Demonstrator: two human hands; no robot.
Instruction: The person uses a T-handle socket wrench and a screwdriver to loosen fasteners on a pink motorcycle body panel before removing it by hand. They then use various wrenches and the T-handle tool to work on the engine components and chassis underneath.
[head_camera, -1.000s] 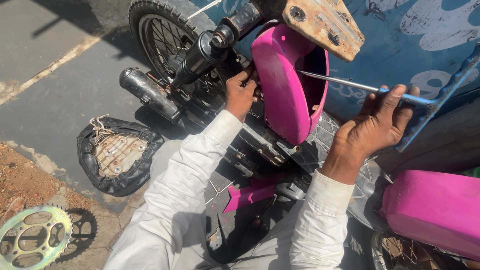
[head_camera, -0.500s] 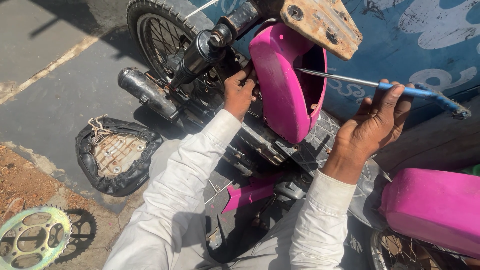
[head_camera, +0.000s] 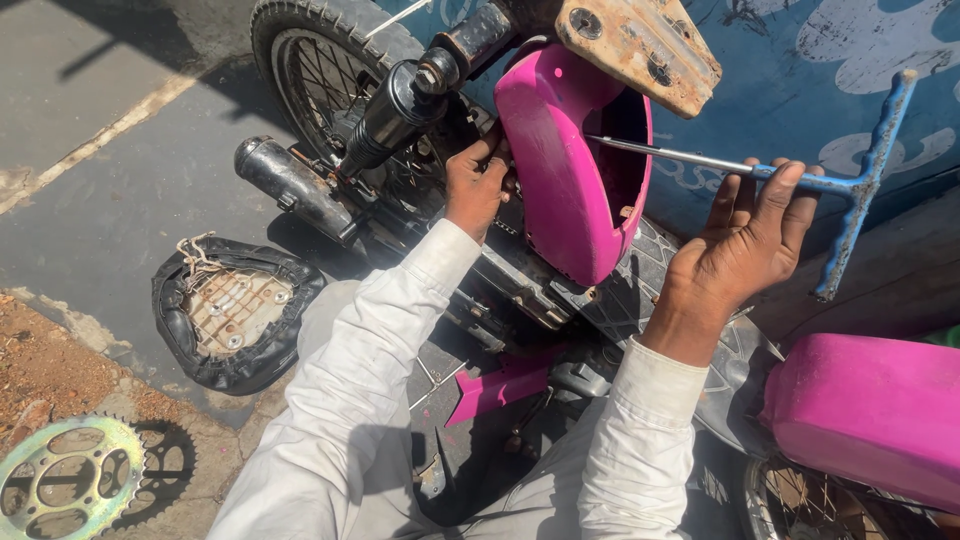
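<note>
- Head view: the pink rear fender (head_camera: 560, 170) stands at the middle of the motorcycle's stripped tail, and everything else is placed from it.
- The left hand (head_camera: 478, 185) clenches the fender's left edge, fingers curled over the rim, just beside the black shock absorber (head_camera: 395, 110).
- The right hand (head_camera: 745, 245), to the right of the fender, grasps the shaft of a blue T-handle wrench (head_camera: 860, 185); the fingers wrap it just below the crossbar.
- The wrench's steel shaft (head_camera: 670, 155) runs leftward into the fender's hollow, where its tip is hidden.
- A rusty metal plate (head_camera: 640, 45) sits just above the fender.
- Lower left of the fender, well apart, a black seat (head_camera: 235, 310) lies upside down on the ground; a chain sprocket (head_camera: 65, 480) lies further below-left.
</note>
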